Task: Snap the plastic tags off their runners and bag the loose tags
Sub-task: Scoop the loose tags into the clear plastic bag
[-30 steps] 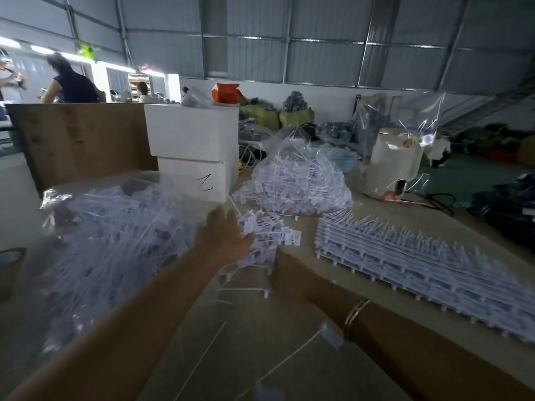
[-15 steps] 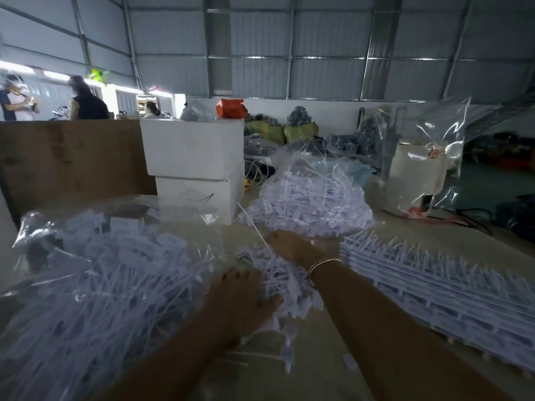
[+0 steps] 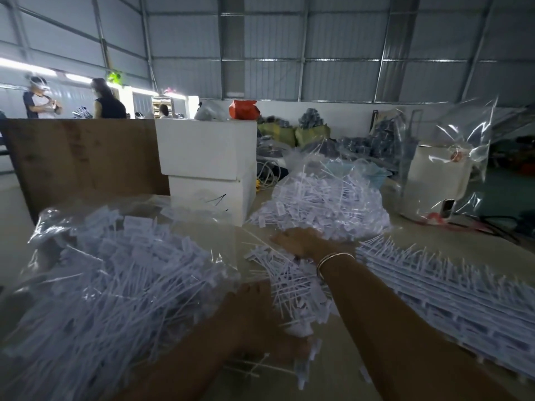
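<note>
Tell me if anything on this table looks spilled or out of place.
Nothing looks damaged. A few loose tags lie scattered on the bare table near the front edge, apart from the small pile between the hands. The stacked runners sit tidy on the right.

Loose white tags [image 3: 292, 282] heaped beside bag [image 3: 115, 270]

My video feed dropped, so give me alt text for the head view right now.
Both hands gather a small heap of loose tags on the table: right hand at its far side, left hand at its near side. A clear bag of tags sits left, stacked uncut runners right.
</note>
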`<state>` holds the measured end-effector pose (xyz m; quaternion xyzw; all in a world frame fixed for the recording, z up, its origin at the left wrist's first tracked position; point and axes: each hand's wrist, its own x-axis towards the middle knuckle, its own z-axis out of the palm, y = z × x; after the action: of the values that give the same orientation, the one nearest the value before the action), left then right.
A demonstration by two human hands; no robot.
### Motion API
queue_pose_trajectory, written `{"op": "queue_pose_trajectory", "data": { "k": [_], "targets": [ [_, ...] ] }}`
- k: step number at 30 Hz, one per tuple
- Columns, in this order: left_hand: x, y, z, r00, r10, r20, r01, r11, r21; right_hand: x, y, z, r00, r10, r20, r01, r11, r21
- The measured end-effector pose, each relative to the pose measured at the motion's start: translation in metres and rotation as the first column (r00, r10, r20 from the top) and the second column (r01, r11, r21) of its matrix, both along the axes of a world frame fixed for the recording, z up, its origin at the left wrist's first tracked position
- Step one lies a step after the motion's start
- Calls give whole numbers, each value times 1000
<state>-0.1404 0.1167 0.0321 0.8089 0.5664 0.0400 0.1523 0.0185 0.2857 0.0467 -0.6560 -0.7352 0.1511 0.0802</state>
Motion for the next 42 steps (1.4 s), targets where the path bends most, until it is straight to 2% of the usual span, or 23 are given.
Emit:
{"op": "queue_pose_trajectory", "data": {
  "k": [2,5,8,12,14,16,19,21,23,24,25,27,28,29,30,32,35,37,38,40,42],
  "targets": [
    [1,0,-3,1000,15,-12,-15,1000,-18,-3,2,-6,996,-23,88,21,999,30],
    [1,2,-4,1000,1,-17,-1,1000,-4,-1,5,-9,996,-50,77,55,996,-75],
    [0,4,-6,999,30,-13,-29,997,66,2,6,-11,992,-58,108,63,997,-46],
    [1,1,-5,998,36,-58,-17,954,298,3,-18,-7,993,110,-40,-112,992,-55],
    [3,1,0,994,8,-105,27,946,324,6,-40,-4,981,177,-77,-182,981,-65],
    [6,-3,6,985,-42,-165,88,956,278,9,-63,-1,971,210,-113,-220,972,-84],
    [4,-16,13,989,-141,-37,145,978,147,18,-98,10,962,202,-186,-216,974,-62],
    [-3,-25,18,984,-167,-66,170,984,52,23,-122,31,940,129,-316,-140,990,-13],
    [-7,-27,24,982,-148,-116,145,989,-38,32,-145,53,848,-9,-530,35,999,38],
    [-7,-25,28,991,-111,-75,106,992,-60,40,-158,61,732,-83,-676,123,992,11],
    [-5,-23,31,998,-61,-2,61,997,-52,49,-175,66,573,-158,-804,164,984,-77],
    [1,-11,34,986,13,167,-24,998,66,65,-218,64,259,-319,-912,72,948,-311],
    [4,-4,36,971,20,237,-52,990,132,71,-239,57,136,-406,-904,-18,911,-412],
    [6,3,36,960,20,279,-69,984,166,72,-260,48,60,-487,-871,-91,866,-491],
    [8,9,36,958,37,285,-86,983,162,69,-276,39,22,-557,-830,-121,823,-555],
    [10,19,30,968,139,210,-155,986,60,56,-298,26,-1,-624,-781,-94,778,-621],
    [18,21,19,960,270,65,-268,962,-44,38,-296,18,-64,-591,-804,-42,807,-590],
    [27,17,18,961,272,42,-271,962,-39,19,-282,28,-197,-579,-792,-32,811,-585],
    [32,14,19,964,264,39,-262,964,-41,9,-273,31,-215,-571,-792,-70,818,-571],
    [35,11,21,966,254,50,-251,966,-54,-10,-258,32,-163,-513,-842,-91,858,-505],
    [33,5,21,958,260,117,-250,964,-95,-20,-237,23,-130,-526,-841,-20,849,-528]
  ]
}}
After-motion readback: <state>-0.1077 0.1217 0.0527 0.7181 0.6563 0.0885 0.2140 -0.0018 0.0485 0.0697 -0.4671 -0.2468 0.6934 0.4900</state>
